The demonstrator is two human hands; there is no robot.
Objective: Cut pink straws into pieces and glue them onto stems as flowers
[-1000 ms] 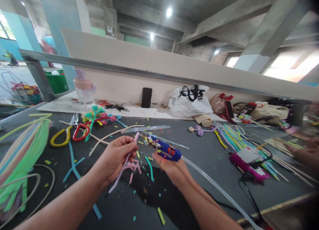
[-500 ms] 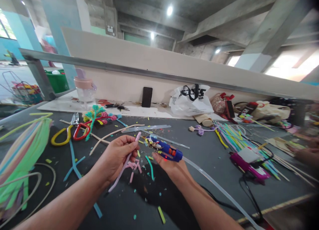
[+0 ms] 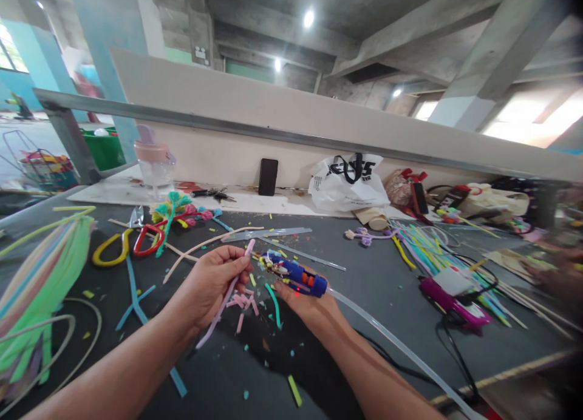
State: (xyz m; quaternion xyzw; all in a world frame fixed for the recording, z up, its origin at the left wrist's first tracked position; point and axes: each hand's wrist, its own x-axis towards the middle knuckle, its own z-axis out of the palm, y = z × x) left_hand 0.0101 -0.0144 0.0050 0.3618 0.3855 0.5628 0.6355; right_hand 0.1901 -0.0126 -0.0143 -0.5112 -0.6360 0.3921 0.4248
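Between its thumb and fingers, my left hand (image 3: pixel 223 278) pinches a lilac fuzzy pipe cleaner (image 3: pixel 217 318), whose pink upper end sticks out above the fingertips. My right hand (image 3: pixel 306 301) grips a blue hot glue gun (image 3: pixel 298 275) crusted with glue and coloured bits; its nozzle points left, close to the pipe cleaner's upper end. Whether they touch I cannot tell. A long clear glue stick (image 3: pixel 387 329) trails from the gun's back. Under my hands lie cut pink pieces (image 3: pixel 241 303) and a teal strip (image 3: pixel 274 304).
On the left are red-and-yellow-handled scissors (image 3: pixel 149 240), a pipe cleaner bundle (image 3: pixel 50 286) and a colourful fuzzy flower piece (image 3: pixel 170 216). Clear glue sticks (image 3: pixel 268 233) lie ahead. Rightward sit a purple glue gun (image 3: pixel 455 304) with its cord and another person's hand (image 3: pixel 558 274). Behind stand a phone (image 3: pixel 268 177) and a cup (image 3: pixel 153 165).
The blue glue gun and my right hand have shifted slightly left, bringing the nozzle nearer the pipe cleaner. My left hand has barely moved and keeps its pinch.
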